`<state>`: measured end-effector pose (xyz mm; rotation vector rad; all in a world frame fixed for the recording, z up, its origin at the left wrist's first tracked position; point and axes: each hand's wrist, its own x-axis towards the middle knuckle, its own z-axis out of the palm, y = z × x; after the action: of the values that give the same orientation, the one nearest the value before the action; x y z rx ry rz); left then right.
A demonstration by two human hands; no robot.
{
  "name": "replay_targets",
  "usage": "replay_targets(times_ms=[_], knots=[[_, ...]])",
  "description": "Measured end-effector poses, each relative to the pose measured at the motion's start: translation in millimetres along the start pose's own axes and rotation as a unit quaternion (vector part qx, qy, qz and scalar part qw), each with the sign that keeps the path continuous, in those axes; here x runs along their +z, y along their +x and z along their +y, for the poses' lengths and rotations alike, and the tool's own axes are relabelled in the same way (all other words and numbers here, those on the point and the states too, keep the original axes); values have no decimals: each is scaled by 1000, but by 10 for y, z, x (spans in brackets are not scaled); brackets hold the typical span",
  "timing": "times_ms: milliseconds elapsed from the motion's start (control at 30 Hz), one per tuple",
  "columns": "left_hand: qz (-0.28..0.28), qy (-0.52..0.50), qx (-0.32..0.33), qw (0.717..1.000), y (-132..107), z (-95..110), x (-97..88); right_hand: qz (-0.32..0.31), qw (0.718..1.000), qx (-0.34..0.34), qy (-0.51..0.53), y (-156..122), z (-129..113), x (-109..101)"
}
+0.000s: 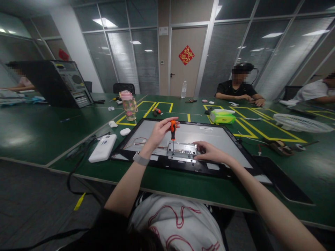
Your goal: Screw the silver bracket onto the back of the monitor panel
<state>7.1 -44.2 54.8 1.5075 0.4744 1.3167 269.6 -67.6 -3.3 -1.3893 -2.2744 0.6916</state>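
On the table lies a flat display panel with a black frame and a grey back. A metal bracket sits near its front edge. My left hand is closed around the top of an orange and black screwdriver, which stands upright with its shaft down at the bracket's left part. At the bracket's right end, my right hand grips it between thumb and fingers; a dark spot under those fingers cannot be made out. Thin wires run across the panel left of the bracket.
Left of the panel are a white power bank, a small white case, a pink-lided bottle and a computer case. Behind it lie a tissue pack and another screwdriver. A black slab lies right; a person sits opposite.
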Motion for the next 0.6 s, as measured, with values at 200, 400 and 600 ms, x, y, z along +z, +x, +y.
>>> replay_targets(times_ms=[200, 400, 600], knots=[[42, 122, 33, 991, 3, -21, -7, 10, 1000, -10, 14, 12, 46, 14], [43, 43, 27, 998, 17, -11, -8, 9, 1000, -13, 19, 2, 64, 12], [105, 136, 48, 984, 17, -12, 13, 3, 1000, -10, 17, 3, 50, 6]])
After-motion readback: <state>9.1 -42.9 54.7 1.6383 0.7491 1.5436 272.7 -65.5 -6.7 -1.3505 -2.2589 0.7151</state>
